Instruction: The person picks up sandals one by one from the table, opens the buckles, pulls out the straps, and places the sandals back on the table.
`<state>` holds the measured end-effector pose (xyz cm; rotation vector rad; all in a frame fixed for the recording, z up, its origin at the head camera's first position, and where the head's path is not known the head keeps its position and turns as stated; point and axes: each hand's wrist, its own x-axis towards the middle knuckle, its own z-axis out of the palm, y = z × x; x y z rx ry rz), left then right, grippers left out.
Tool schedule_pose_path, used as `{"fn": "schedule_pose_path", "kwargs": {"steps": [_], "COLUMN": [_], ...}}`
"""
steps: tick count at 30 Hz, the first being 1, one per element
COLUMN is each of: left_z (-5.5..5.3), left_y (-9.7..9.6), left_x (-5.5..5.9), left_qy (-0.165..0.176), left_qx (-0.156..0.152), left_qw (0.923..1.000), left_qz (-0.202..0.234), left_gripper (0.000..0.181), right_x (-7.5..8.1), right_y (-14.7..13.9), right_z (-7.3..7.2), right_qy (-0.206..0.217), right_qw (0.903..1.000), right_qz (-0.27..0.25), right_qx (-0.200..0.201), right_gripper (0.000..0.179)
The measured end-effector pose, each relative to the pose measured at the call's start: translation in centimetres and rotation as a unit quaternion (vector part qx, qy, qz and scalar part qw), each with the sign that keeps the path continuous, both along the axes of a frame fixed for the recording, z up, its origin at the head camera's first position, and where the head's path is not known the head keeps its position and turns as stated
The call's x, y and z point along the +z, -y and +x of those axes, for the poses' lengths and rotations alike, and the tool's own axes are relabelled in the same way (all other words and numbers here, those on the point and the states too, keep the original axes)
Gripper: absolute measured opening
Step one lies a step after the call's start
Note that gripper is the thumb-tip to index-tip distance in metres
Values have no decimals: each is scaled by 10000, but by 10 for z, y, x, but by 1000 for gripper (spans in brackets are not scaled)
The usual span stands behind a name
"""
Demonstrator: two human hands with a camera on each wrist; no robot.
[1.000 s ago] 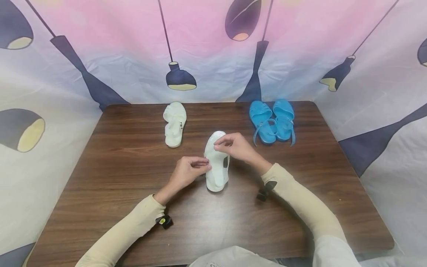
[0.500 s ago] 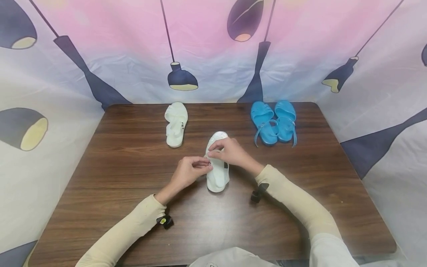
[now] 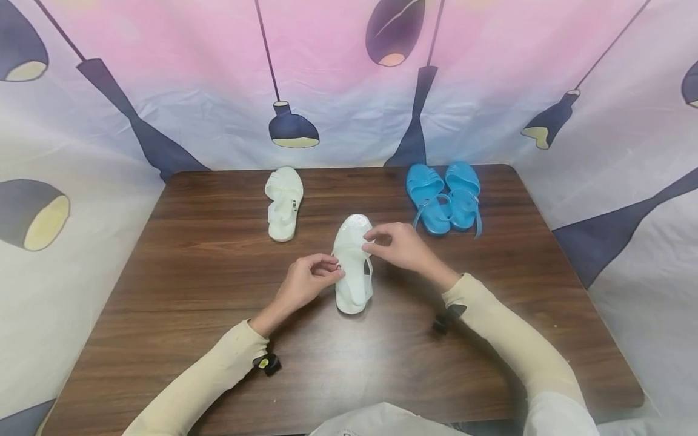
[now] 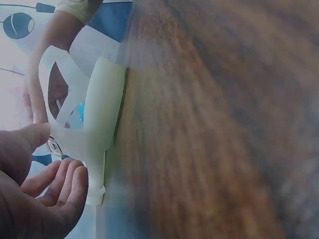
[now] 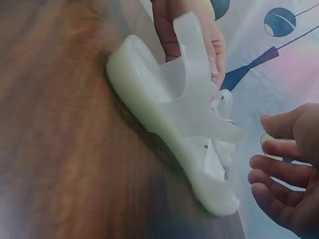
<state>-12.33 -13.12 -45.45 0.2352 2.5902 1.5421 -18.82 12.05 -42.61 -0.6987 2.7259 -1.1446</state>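
A white jelly sandal (image 3: 351, 284) stands upright on the table, toe pointing away from me. At its left side my left hand (image 3: 309, 278) pinches the small metal buckle (image 4: 55, 146) of the ankle strap between thumb and fingers. My right hand (image 3: 400, 245) hovers at the sandal's right edge near the toe. In the right wrist view the right hand's fingers (image 5: 279, 169) are loosely bent, with a gap to the strap (image 5: 227, 130) and nothing held. The strap rises above the sole in both wrist views.
Another white sandal (image 3: 285, 209) lies at the back left of the brown wooden table (image 3: 207, 242). A pair of blue sandals (image 3: 436, 212) sits at the back right. A printed curtain (image 3: 349, 115) hangs behind the table.
My right hand first moved left over the strap, then drew back to the right, off the middle of the sandal. The left hand keeps its place at the buckle.
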Motion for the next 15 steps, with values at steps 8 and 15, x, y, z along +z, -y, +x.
{"fn": "schedule_pose_path", "kwargs": {"steps": [8, 15], "left_z": [6, 9], "left_y": [1, 1], "left_x": [2, 1], "left_qy": [350, 619], "left_qx": [28, -48], "left_qw": [9984, 9971], "left_qz": [-454, -448], "left_gripper": [31, 42], "right_x": [-13, -27], "right_y": [-14, -12], "right_z": [25, 37], "right_qy": [647, 1082], "right_qw": [9976, 9941], "right_qz": [153, 26], "right_qx": [-198, 16], "right_gripper": [39, 35]}}
